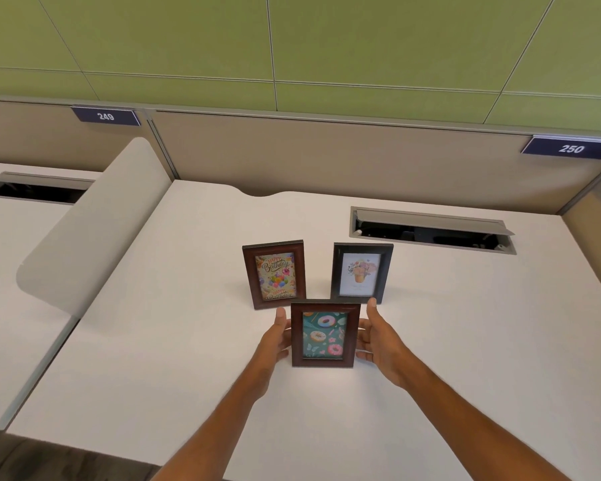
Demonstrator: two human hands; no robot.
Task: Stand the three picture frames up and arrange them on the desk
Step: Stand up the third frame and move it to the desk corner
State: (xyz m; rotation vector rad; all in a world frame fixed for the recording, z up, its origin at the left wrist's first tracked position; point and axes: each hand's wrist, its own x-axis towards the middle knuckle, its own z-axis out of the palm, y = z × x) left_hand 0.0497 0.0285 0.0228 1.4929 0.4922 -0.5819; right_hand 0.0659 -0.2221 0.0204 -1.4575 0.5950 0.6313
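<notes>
A: Donut frame (323, 334) upright, front-centre on desk (153, 341), w/ both hands on its sides, fingers pinching the edges.
B: Birthday frame (275, 274) & flower frame (361, 273) stand behind. We should check the stand's seated, then let go evenly.

Three frames stand upright: birthday (275, 274), flowers (361, 272), donuts (324, 333) in front.

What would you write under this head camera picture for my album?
Both hands, left hand and right hand, steady the donut frame upright before the birthday frame and flower frame.
</notes>
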